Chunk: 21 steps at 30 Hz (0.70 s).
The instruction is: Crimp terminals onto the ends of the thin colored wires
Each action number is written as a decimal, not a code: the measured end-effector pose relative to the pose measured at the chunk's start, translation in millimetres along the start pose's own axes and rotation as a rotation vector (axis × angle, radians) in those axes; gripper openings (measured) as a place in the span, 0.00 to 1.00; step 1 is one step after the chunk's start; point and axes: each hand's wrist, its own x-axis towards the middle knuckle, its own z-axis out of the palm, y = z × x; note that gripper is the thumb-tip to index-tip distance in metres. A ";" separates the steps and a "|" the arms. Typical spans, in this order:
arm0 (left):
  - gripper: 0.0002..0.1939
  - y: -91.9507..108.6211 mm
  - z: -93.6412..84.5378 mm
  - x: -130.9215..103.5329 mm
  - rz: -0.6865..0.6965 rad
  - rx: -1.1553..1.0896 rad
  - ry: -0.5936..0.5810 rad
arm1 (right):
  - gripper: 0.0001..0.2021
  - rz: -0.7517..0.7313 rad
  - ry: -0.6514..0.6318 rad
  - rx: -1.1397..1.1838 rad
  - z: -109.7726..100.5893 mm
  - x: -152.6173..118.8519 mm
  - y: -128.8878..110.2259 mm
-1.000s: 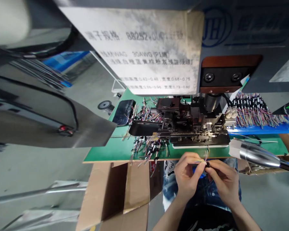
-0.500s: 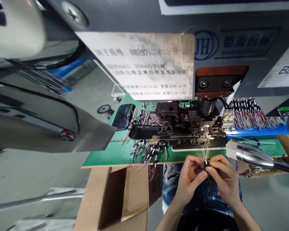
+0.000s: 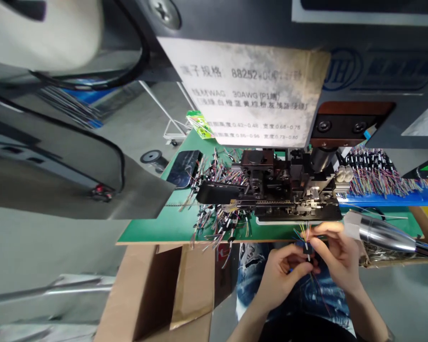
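A: Head view: both hands pinch the wire bundle (image 3: 306,237) at the green board's (image 3: 153,228) near edge.
B: Left hand (image 3: 283,275), right hand (image 3: 337,254) closed; not yet in the crimping machine (image 3: 281,190).

wire harness workshop
a crimping machine (image 3: 281,190) and cut wire piles (image 3: 217,209) are seen just beyond the fingers (image 3: 319,244).

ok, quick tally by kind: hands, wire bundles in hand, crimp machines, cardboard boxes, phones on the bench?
Hands: 2 (left hand, right hand)
Wire bundle in hand: 1
Crimp machine: 1
Cardboard box: 1
Phone: 1
Total: 6
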 end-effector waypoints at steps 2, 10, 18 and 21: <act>0.19 0.8 -0.1 1.5 0.020 0.016 0.020 | 0.02 -0.017 0.003 -0.059 2.2 6.0 -1.4; 0.14 7.4 6.9 11.3 0.141 0.148 0.105 | 0.05 -0.109 0.043 -0.216 5.4 13.6 3.6; 0.10 7.7 13.9 25.0 0.317 0.290 0.236 | 0.04 -0.044 0.096 -0.211 12.1 24.4 -2.0; 0.08 10.6 13.9 25.8 0.357 0.323 0.242 | 0.05 -0.003 0.085 -0.166 14.9 27.1 -7.3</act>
